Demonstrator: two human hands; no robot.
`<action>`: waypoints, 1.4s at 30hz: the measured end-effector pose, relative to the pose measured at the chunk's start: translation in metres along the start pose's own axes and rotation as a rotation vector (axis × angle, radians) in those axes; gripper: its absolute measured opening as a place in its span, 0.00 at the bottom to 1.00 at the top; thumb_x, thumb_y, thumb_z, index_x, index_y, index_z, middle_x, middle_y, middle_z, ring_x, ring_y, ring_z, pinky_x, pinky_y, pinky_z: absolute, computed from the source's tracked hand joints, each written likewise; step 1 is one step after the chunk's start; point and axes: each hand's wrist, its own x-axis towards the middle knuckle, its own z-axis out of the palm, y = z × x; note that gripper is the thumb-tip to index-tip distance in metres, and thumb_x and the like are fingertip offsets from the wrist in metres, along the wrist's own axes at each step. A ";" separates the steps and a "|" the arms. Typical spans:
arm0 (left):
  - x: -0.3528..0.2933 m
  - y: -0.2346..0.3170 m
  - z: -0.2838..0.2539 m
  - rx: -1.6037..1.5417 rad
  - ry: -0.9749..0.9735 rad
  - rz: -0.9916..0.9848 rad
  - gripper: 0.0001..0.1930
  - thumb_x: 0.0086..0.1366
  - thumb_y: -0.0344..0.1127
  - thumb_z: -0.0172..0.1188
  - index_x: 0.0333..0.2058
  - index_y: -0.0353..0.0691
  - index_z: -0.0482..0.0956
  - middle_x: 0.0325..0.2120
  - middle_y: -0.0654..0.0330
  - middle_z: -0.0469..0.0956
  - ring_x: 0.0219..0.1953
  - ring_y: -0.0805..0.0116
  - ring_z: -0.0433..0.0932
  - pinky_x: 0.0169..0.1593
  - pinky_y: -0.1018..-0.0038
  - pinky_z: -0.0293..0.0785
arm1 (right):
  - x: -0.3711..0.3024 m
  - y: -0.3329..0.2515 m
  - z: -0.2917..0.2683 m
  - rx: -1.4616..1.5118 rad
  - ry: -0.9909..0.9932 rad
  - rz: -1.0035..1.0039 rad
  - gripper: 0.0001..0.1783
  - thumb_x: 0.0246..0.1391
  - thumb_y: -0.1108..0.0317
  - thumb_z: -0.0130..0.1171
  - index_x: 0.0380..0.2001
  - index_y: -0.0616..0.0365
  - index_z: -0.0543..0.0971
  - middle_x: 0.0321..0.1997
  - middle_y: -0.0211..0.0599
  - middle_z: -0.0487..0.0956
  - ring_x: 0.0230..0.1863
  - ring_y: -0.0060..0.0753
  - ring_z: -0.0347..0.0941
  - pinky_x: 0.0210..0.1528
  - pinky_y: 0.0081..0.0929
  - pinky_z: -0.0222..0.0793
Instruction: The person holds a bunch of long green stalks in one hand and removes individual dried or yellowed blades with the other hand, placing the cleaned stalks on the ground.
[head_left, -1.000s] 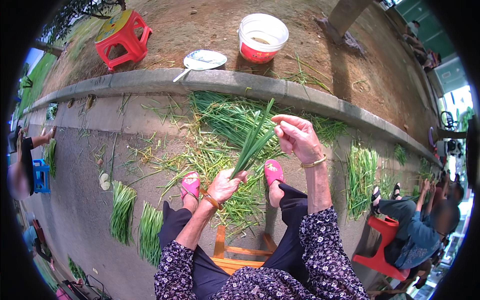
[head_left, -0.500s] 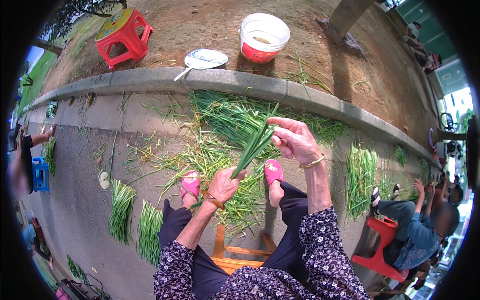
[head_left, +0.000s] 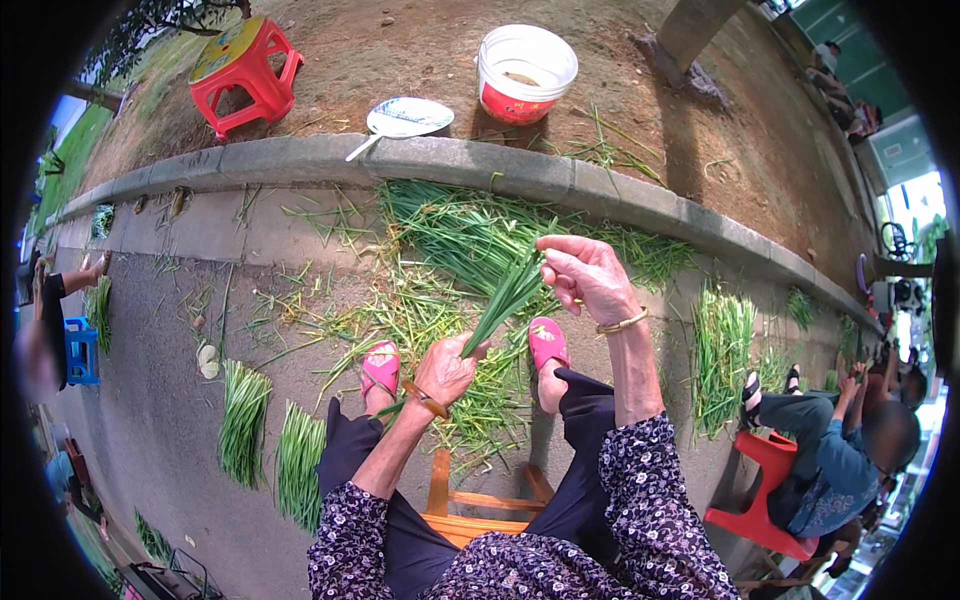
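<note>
My left hand [head_left: 446, 369] is closed around the lower end of a small bunch of green chives [head_left: 508, 303]. Its leaves fan up and to the right. At their upper end my right hand [head_left: 590, 277] pinches a leaf tip between thumb and forefinger, the other fingers curled. Beyond the bunch, a large heap of long chives [head_left: 450, 235] lies against the kerb. Yellowed and green scraps [head_left: 480, 410] are strewn on the pavement between my pink sandals.
Neat chive bundles lie at left [head_left: 243, 420], nearer my leg [head_left: 300, 465] and at right [head_left: 724, 360]. Past the kerb [head_left: 480, 165] are a hand fan [head_left: 410, 117], a white-and-red bucket [head_left: 522, 100] and a red stool [head_left: 245, 75]. Another person [head_left: 850, 470] sits at right.
My right hand's fingertips have shifted very slightly at the leaf tips; my left hand keeps its hold. At right, the other person's hands have come lower.
</note>
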 end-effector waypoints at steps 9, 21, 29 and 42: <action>-0.003 0.004 -0.004 0.039 0.032 0.017 0.10 0.55 0.38 0.49 0.30 0.39 0.74 0.15 0.47 0.69 0.21 0.50 0.71 0.24 0.64 0.63 | 0.000 -0.002 0.003 0.100 0.006 0.068 0.10 0.49 0.68 0.52 0.34 0.62 0.72 0.18 0.31 0.73 0.09 0.13 0.63 0.06 0.10 0.53; -0.002 0.005 -0.003 0.090 0.023 -0.016 0.09 0.55 0.38 0.49 0.29 0.40 0.74 0.15 0.47 0.70 0.21 0.50 0.71 0.24 0.65 0.63 | 0.001 -0.001 0.003 0.203 0.002 0.032 0.07 0.46 0.70 0.55 0.30 0.60 0.74 0.17 0.30 0.73 0.08 0.14 0.62 0.05 0.10 0.52; -0.002 0.007 -0.004 0.111 0.012 -0.008 0.09 0.55 0.38 0.49 0.29 0.40 0.73 0.15 0.47 0.69 0.20 0.48 0.70 0.23 0.63 0.63 | 0.002 0.000 0.003 0.225 0.025 0.032 0.06 0.46 0.71 0.55 0.28 0.61 0.74 0.17 0.31 0.73 0.08 0.14 0.62 0.05 0.11 0.52; -0.007 0.028 -0.015 -0.748 -0.361 -0.412 0.15 0.60 0.46 0.46 0.25 0.40 0.71 0.08 0.74 0.57 0.08 0.85 0.51 0.11 0.85 0.45 | 0.009 0.010 0.008 0.403 0.303 -0.077 0.03 0.45 0.72 0.53 0.26 0.60 0.73 0.14 0.27 0.70 0.07 0.12 0.55 0.06 0.12 0.50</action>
